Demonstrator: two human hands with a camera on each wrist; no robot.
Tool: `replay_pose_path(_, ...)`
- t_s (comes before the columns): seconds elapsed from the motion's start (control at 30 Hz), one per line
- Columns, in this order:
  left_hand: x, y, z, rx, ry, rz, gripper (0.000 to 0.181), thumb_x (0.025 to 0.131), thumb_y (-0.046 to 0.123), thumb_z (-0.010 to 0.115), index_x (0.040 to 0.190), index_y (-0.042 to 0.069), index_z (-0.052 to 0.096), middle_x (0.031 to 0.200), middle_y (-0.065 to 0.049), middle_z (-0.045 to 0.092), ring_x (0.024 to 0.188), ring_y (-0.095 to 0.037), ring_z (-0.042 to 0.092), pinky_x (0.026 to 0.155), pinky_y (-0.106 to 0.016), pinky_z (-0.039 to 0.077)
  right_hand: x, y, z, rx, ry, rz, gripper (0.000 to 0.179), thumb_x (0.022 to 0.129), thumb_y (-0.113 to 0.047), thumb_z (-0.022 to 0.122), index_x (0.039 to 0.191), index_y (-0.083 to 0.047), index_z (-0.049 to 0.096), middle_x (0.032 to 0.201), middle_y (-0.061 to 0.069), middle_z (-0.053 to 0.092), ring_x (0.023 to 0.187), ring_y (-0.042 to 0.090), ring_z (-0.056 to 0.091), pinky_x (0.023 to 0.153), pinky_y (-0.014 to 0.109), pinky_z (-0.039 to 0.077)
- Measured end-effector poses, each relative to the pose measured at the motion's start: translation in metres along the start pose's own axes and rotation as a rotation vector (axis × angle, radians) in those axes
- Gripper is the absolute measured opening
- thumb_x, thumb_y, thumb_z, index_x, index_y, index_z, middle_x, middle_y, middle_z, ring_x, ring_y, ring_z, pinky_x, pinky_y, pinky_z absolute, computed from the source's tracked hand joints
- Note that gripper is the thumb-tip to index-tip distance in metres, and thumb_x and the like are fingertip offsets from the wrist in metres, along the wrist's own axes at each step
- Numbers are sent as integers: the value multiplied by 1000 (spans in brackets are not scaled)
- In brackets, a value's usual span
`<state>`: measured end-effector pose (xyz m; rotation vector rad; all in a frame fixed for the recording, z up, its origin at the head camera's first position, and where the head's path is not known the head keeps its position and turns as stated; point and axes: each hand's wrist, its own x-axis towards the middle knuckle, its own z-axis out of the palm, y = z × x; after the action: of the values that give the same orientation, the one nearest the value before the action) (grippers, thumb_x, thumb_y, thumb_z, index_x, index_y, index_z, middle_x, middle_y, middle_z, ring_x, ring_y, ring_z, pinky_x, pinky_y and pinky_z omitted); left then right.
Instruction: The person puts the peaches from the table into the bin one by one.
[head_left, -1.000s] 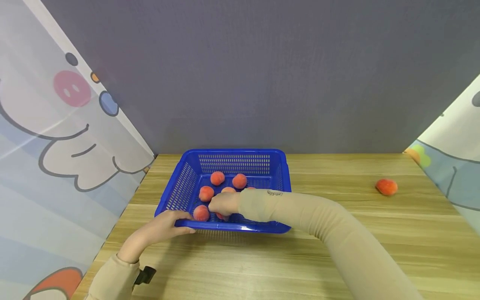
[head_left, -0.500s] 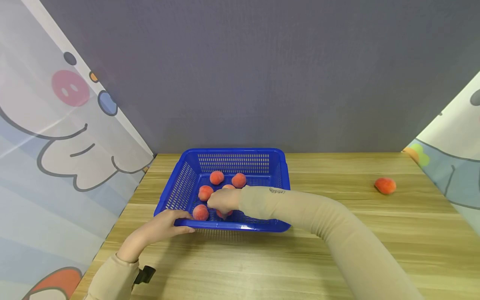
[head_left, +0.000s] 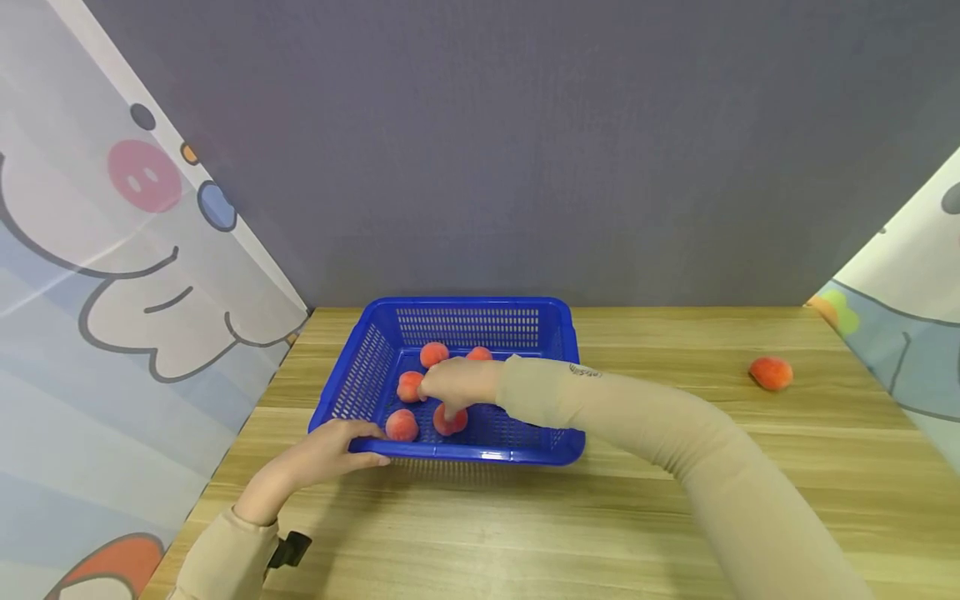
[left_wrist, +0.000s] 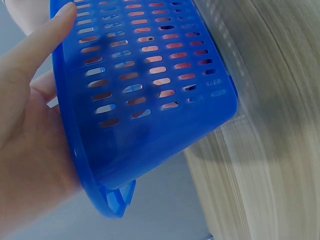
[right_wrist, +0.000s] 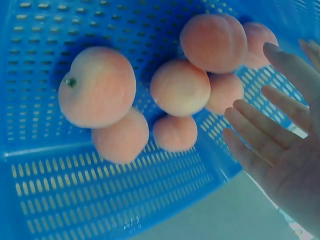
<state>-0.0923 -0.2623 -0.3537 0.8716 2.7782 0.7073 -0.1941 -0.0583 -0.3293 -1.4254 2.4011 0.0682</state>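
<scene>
A blue plastic basket with slotted walls stands on the table, holding several peaches. My left hand grips its rim at the front left corner, thumb on the outer wall and fingers over the edge. In the left wrist view that thumb lies against the slotted wall. My right hand is inside the basket above the peaches. The right wrist view shows its fingers extended and spread, with nothing held. Near its thumb is a front peach; two more, a left peach and a front-left peach, lie beside it.
A single peach lies on the wooden table at the far right. Behind the table rises a grey wall. Cartoon-printed sheets hang at both sides.
My right hand has shifted slightly up and away from the front edge, uncovering more of the front peach. The left hand keeps its place on the rim.
</scene>
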Motion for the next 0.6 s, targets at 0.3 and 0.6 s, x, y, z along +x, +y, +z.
replay_pose_path(0.3,-2,3,-2,14,3,-11,24,82,36,60,89,14,63,82,12,59,72,0,51,64,-24,45,-27,17,-22,83,83,-11,37,77,-16,68,113,-14,60,95,-3,61,85,12,54,82,25,42)
replay_pose_path(0.6,-3,1,-2,12,-7,-21,25,82,38,59,90,14,64,83,11,60,72,0,51,64,-24,45,-54,36,-40,33,148,58,43,81,-17,64,122,-14,53,116,2,56,108,16,50,90,30,40)
